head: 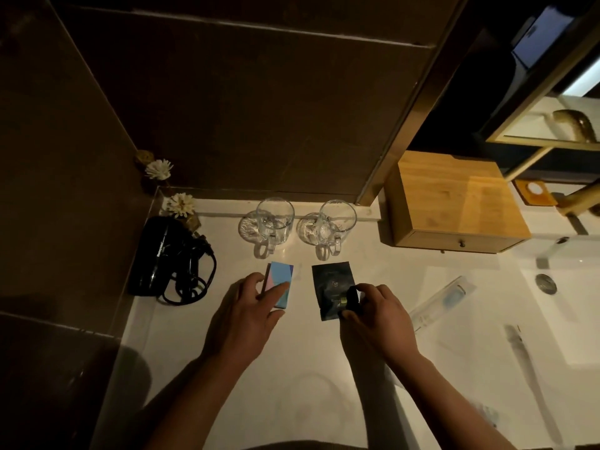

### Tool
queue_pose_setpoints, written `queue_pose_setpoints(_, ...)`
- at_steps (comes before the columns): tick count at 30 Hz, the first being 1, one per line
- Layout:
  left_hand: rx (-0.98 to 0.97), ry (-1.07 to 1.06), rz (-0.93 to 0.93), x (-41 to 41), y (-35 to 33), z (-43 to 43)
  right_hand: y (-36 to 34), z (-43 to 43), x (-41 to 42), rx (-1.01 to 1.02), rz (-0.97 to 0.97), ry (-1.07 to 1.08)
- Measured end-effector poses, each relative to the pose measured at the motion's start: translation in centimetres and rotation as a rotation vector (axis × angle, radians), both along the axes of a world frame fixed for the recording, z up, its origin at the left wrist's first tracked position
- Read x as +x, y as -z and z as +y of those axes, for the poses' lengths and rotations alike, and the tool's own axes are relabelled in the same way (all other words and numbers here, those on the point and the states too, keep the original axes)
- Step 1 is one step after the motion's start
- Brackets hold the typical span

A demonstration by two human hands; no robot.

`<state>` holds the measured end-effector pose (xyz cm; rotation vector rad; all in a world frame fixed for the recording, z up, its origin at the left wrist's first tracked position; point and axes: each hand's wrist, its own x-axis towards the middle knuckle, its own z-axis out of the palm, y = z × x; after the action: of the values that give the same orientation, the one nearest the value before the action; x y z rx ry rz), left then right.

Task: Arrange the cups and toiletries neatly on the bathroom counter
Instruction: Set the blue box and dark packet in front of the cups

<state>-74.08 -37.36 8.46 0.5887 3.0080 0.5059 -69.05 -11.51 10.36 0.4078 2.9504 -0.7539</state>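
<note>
Two clear glass mugs stand side by side near the wall, the left mug point(274, 227) and the right mug point(334, 228), handles toward me. In front of the left one lies a blue and pink box point(281, 277), and my left hand point(251, 315) grips its near end. In front of the right mug lies a black sachet point(332, 284). My right hand point(378, 315) pinches a small dark object over the sachet's near right corner; what it is I cannot tell. A wrapped toothbrush point(441, 300) lies to the right of my right hand.
A black hair dryer point(165, 258) with coiled cord sits at the counter's left end, by small white flowers point(181, 204). A wooden drawer box point(454, 203) stands at the back right. The sink point(568, 306) with its drain is further right; another wrapped item point(519, 345) lies on its rim.
</note>
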Motion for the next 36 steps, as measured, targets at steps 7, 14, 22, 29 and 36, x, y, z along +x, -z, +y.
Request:
queue_pose_setpoints(7,0.092,-0.018,-0.14,-1.1,-0.2,1.0,0.7,-0.6,-0.6,-0.022,0.03,-0.032)
queue_pose_setpoints(14,-0.085,-0.007,-0.067,-0.9,-0.9,1.5,1.0,-0.7,-1.7,-0.034,0.046,-0.015)
queue_pose_setpoints(22,-0.147,0.039,0.004,-0.8,-1.5,0.7,1.1,-0.6,-1.8,0.049,0.044,-0.096)
queue_pose_setpoints(29,-0.105,-0.01,0.0,-1.1,-1.2,0.8,1.1,-1.1,-2.5,0.045,0.056,-0.09)
queue_pose_setpoints(36,-0.046,-0.025,0.014,-1.3,-0.7,0.6,1.4,-1.3,-2.9,0.063,0.056,-0.077)
